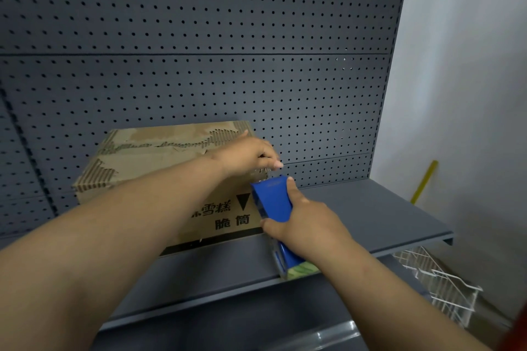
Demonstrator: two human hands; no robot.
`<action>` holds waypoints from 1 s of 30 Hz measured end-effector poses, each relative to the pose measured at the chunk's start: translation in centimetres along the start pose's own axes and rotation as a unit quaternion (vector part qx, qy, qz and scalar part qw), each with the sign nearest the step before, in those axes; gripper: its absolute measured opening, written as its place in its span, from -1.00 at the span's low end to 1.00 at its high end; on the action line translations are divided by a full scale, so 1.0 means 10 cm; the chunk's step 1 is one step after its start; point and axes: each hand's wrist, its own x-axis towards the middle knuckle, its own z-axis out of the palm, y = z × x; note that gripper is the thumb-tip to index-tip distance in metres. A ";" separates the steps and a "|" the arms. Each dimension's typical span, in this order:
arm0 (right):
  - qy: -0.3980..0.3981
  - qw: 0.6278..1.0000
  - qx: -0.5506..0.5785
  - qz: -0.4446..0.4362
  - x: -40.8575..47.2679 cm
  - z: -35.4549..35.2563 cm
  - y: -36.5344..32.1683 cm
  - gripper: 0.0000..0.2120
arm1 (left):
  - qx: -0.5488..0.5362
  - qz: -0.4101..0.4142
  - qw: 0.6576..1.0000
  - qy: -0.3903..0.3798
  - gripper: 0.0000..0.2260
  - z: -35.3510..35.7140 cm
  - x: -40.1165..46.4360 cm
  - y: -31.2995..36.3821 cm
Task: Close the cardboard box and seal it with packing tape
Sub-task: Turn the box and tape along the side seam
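- The pegboard back panel (199, 37) is dark grey, perforated in regular rows, and fills the upper and left part of the view.
- The shelf (370, 216) is a dark grey metal deck projecting from the base of the panel; a second shelf edge shows below it.
- The wall (462, 80) to the right of the unit is pale grey.
- The cardboard box (159, 162) rests on the shelf, against or just in front of the pegboard panel. Its top flaps lie closed. The top surface is torn, exposing corrugation. The front face carries black printed characters and a downward triangle.
- The wire basket (445, 291) is white and sits at the lower right, below the shelf level.
- The left hand (245, 154) is positioned at the box's upper right corner, fingers curled, thumb and fingertips pinching the free end of the clear tape (261, 175).
- The right hand (299, 222) grips the blue tape dispenser (273, 202) just beside the box's right front edge; the fingers wrap around its body.
- The two hands are near each other but not touching.
- A yellow rod (425, 182) leans against the wall at far right; its type cannot be determined.
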 end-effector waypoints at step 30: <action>-0.034 0.995 -0.090 -0.032 0.16 -0.55 -0.24 -0.64 | 0.067 0.024 0.997 0.007 -0.73 0.10 0.06 -0.07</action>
